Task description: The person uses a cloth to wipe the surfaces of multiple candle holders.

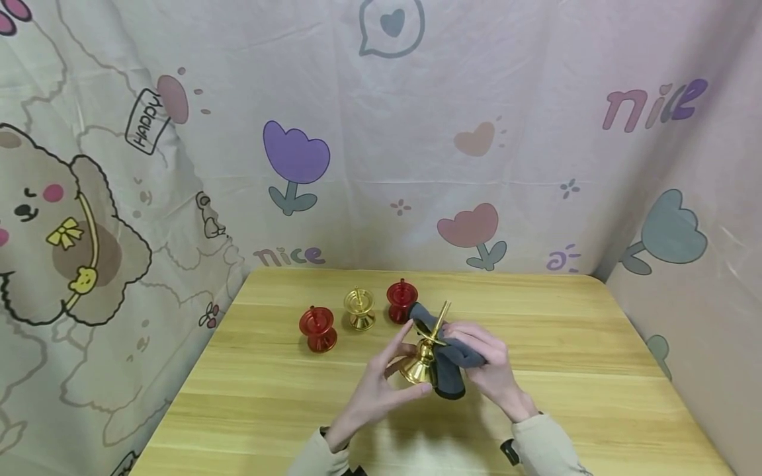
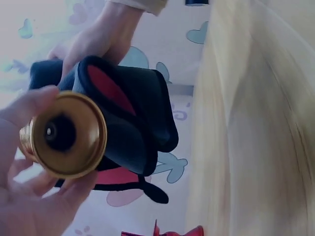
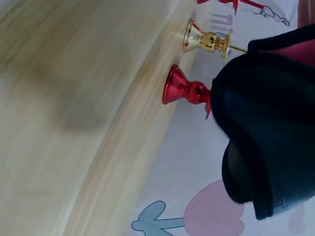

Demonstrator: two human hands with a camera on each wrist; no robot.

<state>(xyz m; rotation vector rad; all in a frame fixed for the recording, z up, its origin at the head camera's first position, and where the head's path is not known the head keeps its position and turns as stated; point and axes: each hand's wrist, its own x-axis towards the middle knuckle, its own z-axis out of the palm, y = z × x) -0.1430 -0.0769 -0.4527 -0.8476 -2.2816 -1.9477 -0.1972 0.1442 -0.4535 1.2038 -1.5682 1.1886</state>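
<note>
- You have four small stands: two red ones and two gold ones.
- One red stand (image 1: pixel 318 328), one gold stand (image 1: pixel 360 309) and the other red stand (image 1: pixel 401 301) sit in a row on the tabletop (image 1: pixel 595 344).
- Your left hand (image 1: pixel 381 380) holds the second gold one, the held stand (image 1: pixel 424 360), above the tabletop; its fingers curl round the shiny, round base.
- It has a thin gold pin on top.
- Your right hand (image 1: pixel 488 370) grips one dark cloth (image 1: pixel 449 363) against it.
</note>
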